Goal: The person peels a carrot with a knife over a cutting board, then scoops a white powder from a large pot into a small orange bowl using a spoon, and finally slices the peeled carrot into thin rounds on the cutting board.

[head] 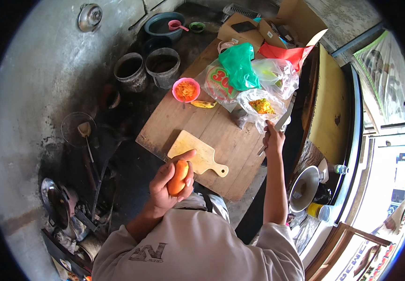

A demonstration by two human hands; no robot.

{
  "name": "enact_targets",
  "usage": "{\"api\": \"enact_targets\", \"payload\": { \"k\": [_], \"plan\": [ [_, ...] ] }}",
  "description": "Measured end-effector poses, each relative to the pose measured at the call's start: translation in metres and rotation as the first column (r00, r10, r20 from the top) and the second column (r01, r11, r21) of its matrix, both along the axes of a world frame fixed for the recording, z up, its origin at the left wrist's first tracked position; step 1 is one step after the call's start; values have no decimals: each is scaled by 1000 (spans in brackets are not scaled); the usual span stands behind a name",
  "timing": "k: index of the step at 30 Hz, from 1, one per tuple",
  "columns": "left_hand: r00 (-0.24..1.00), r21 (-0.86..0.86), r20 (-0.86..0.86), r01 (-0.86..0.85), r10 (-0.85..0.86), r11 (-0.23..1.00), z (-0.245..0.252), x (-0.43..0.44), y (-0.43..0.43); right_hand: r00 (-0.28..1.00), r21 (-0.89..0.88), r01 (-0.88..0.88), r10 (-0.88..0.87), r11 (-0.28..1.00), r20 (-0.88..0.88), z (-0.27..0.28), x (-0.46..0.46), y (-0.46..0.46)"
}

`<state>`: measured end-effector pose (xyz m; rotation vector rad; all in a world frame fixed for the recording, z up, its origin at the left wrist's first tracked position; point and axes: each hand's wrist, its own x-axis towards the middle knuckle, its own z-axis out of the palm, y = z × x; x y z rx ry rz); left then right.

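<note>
My left hand [170, 181] is closed around an orange carrot [178, 178], held up near my body beside a cutting board. In my right hand [274, 138] is a knife [285, 117], its blade pointing away from me over the table's right edge. The wooden cutting board [192, 151] lies on the wooden table [237, 147], its holed handle toward me. Just beyond my right hand, a clear plastic bag [255, 96] is spread under chopped yellow-orange food [262, 106]. Farther left, a pink bowl [198, 92] contains shredded orange food with a utensil in it, beside a yellow banana-like piece [203, 104].
Green [239, 65] and red plastic bags [286, 54] and a cardboard box [307, 24] crowd the table's far end. Dark buckets [162, 66] and a water basin [163, 24] stand left. A metal pan [305, 189] sits to the right. Cookware [53, 200] is piled lower left.
</note>
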<state>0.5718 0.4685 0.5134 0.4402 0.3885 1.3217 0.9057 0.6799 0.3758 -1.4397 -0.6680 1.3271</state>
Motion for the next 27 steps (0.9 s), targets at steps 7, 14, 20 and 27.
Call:
{"api": "enact_targets", "payload": {
  "k": [7, 14, 20, 27],
  "plan": [
    [997, -29, -72, -9, 7, 1000, -1, 13, -9, 996, 7, -88, 88, 996, 12, -16, -27, -51],
    [993, -80, 98, 70, -62, 994, -12, 25, -8, 998, -69, -1, -4, 998, -66, -24, -48, -111],
    [976, -166, 63, 217, -209, 962, -31, 24, 1, 982, -301, 47, -99, 952, -161, -33, -57, -152],
    [988, -206, 41, 157, -152, 966, -39, 1, 10, 992, -431, 34, -82, 902, -93, -53, -80, -176]
  ]
}}
